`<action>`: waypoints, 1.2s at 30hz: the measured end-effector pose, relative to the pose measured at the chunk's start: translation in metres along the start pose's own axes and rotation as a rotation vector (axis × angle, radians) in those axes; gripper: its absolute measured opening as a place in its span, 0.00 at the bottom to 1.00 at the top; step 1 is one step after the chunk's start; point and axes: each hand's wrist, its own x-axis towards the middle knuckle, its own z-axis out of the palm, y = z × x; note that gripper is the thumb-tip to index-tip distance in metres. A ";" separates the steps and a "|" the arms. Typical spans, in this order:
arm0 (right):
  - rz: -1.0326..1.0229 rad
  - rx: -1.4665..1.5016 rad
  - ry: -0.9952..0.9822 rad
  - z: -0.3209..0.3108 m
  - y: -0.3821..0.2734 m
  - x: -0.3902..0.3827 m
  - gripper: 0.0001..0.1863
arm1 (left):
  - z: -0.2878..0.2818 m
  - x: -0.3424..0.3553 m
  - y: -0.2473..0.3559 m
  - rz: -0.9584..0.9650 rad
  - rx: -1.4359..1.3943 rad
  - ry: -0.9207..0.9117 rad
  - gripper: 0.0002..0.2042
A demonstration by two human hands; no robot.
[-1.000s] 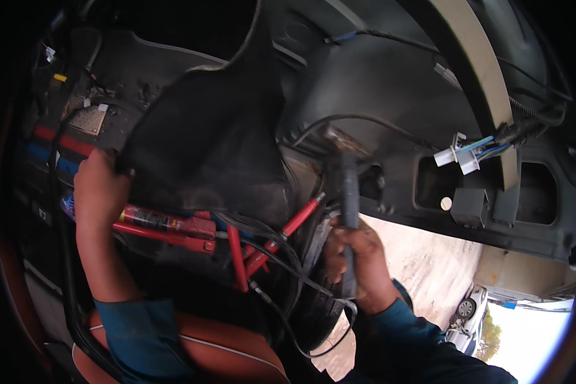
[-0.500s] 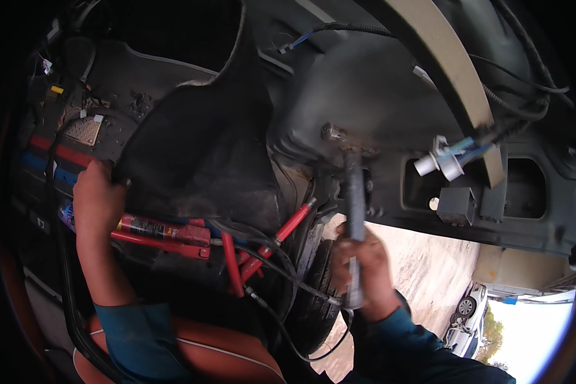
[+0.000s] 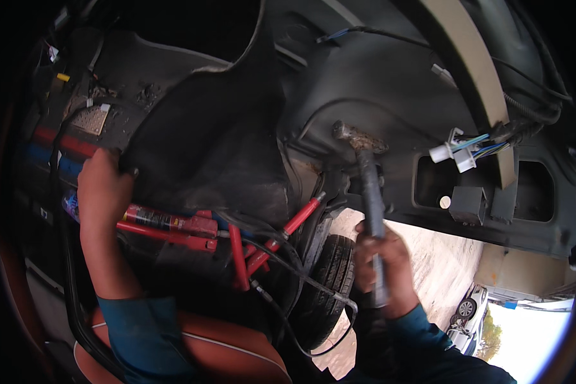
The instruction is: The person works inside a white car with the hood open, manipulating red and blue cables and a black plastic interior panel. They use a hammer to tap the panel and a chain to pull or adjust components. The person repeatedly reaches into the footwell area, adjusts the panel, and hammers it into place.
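My right hand (image 3: 388, 265) grips the handle of a hammer (image 3: 370, 185). The hammer's worn, dirty head points up, in front of the dark, rounded body panel (image 3: 365, 83); whether it touches the panel I cannot tell. On the left, my left hand (image 3: 102, 189) is closed at the edge of a large black liner (image 3: 217, 141). What its fingers hold, if anything, is hidden. Just below that hand lies a red hydraulic ram (image 3: 166, 221) with a hose, beside red metal bars (image 3: 288, 227).
White wire connectors (image 3: 457, 152) hang at the right by a beige curved pillar (image 3: 470, 70). A black box (image 3: 467, 205) sits on the panel's lower part. Below are a tyre (image 3: 329, 281) and a looping hose (image 3: 307, 352). Outside stands a white car (image 3: 464, 320).
The whole view has shifted, so most things appear farther right. The hammer stays in my right hand, and my left hand remains by the liner's edge. The hanging connectors have swung slightly.
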 end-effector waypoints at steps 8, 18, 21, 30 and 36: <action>0.449 -0.334 -0.418 0.006 0.065 -0.012 0.18 | -0.002 0.005 0.007 -0.074 0.054 -0.098 0.13; 0.262 -0.158 0.129 -0.020 0.058 0.040 0.16 | -0.002 0.003 0.003 -0.043 0.047 -0.078 0.15; 0.332 -0.150 -0.030 -0.005 0.075 0.023 0.18 | -0.002 0.006 0.004 -0.053 0.067 -0.111 0.15; 0.653 -0.246 -0.323 0.007 0.076 0.008 0.21 | -0.003 0.003 0.007 -0.058 0.022 -0.091 0.15; 0.476 0.074 0.146 -0.048 0.076 0.028 0.15 | -0.003 0.005 0.003 -0.017 0.058 -0.089 0.14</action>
